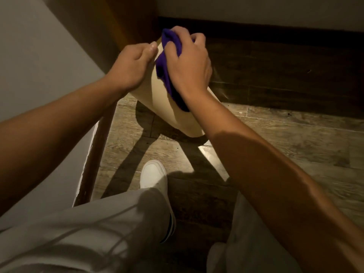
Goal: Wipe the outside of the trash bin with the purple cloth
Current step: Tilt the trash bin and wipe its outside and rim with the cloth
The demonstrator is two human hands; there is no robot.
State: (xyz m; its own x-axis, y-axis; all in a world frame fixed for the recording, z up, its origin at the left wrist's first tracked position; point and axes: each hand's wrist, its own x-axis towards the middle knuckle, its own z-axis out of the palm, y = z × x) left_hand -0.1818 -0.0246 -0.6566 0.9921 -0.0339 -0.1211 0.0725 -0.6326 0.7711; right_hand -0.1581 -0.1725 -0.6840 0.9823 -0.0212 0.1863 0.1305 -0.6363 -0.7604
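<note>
A cream-coloured trash bin is tilted over in the middle of the view, one end resting on the floor and its far end against the corner. My left hand grips the bin's upper left side. My right hand presses the purple cloth flat against the bin's outer wall near its far end. Part of the cloth hangs down under my right wrist. The bin's opening is hidden behind my hands.
A white wall with a brown skirting board runs along the left. A dark wooden panel stands behind the bin. The floor is wood-patterned. My white shoe and light trousers are below.
</note>
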